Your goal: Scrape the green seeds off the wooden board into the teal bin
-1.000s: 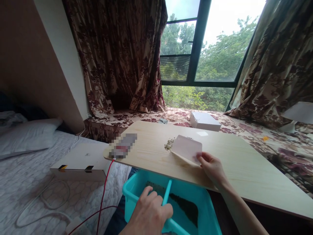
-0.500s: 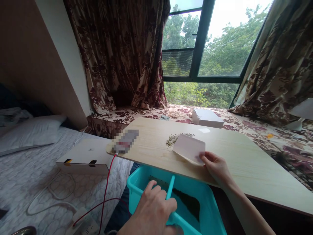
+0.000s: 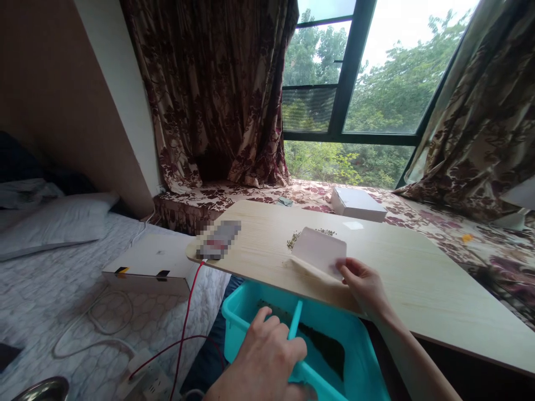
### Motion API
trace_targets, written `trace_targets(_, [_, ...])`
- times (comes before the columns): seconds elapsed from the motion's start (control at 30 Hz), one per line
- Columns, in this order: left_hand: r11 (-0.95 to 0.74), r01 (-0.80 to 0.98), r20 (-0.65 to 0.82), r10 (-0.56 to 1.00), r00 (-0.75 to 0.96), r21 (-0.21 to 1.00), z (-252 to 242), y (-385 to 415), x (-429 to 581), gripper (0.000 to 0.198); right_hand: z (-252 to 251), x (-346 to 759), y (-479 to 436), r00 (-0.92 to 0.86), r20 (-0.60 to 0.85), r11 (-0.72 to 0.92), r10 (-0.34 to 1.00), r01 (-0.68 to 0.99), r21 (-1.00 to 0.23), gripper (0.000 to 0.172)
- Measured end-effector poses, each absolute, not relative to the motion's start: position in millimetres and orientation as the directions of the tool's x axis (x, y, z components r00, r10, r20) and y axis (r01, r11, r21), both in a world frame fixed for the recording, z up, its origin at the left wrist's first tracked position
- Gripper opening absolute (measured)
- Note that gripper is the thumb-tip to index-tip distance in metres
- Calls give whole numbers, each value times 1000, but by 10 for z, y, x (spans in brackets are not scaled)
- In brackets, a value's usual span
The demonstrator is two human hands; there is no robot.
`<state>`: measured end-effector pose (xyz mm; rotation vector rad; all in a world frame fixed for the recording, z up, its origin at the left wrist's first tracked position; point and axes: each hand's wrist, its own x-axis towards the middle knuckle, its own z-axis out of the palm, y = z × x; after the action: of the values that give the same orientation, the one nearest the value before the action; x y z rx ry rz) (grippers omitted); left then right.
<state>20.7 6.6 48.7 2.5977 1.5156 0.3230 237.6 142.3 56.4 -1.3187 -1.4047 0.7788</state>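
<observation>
Right hand [image 3: 363,278] pinches the sheet [image 3: 318,250]; bits [image 3: 293,239] lie ahead, leftward of it. Left hand [image 3: 270,345] grips the tub's divider [image 3: 295,319].

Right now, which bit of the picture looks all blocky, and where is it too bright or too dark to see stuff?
Head view: blocky squares hide whatever lies at the left end of the board; head view: the sky glares nearly white; head view: the left curtain's folds look dark, and single specks in the teal bin's dark patch can't be made out.
</observation>
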Motion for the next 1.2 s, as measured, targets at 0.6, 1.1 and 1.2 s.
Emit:
trace_targets(0.6, [-482, 829, 156, 876, 456, 282, 521, 27, 205, 41, 583, 2357, 1394, 61, 212, 181, 975, 323, -929, 25])
trace_targets(1.1, [-462, 832, 122, 886, 447, 306, 649, 1, 214, 41, 618, 2187, 1358, 0, 199, 187, 980, 339, -922, 28])
trace_targets(1.2, [-465, 827, 129, 885, 448, 315, 630, -5, 203, 41, 589, 2083, 1206, -103, 181, 207, 978, 362, -909, 28])
